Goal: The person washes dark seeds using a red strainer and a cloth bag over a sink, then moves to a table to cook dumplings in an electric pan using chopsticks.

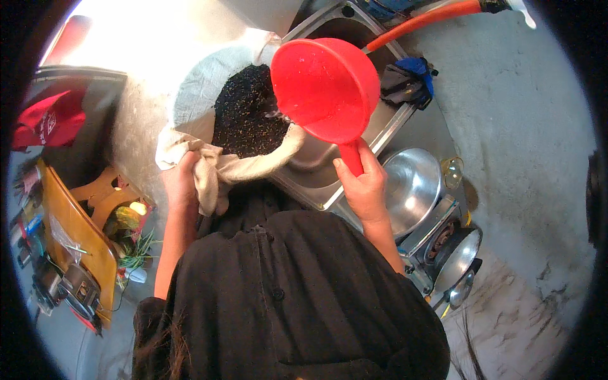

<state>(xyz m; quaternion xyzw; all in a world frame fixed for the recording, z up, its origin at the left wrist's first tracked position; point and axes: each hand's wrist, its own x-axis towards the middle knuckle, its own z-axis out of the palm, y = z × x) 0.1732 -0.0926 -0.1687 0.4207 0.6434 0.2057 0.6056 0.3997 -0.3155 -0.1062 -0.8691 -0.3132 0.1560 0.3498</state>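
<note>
My left hand (183,183) grips a bunched fold of pale cloth (190,145) at the near left of a round shape that the cloth lines. Inside the cloth lies a dark, speckled mass of fine grains or seeds (247,111); exactly what they are I cannot tell. The vessel or frame beneath the cloth is hidden. By its short handle, my right hand (363,190) holds a red plastic dipper (327,90). The dipper is tipped towards the grains, and a little clear liquid runs off its left rim onto them.
Behind the dipper is a stainless steel sink (313,159), with an orange hose (422,23) reaching into it. A dark and blue cloth (408,83) hangs on its edge. To the right stand a metal basin (411,190) and a pan (458,259) on a gas stove. Leftward is a wooden table (80,232) bearing clutter.
</note>
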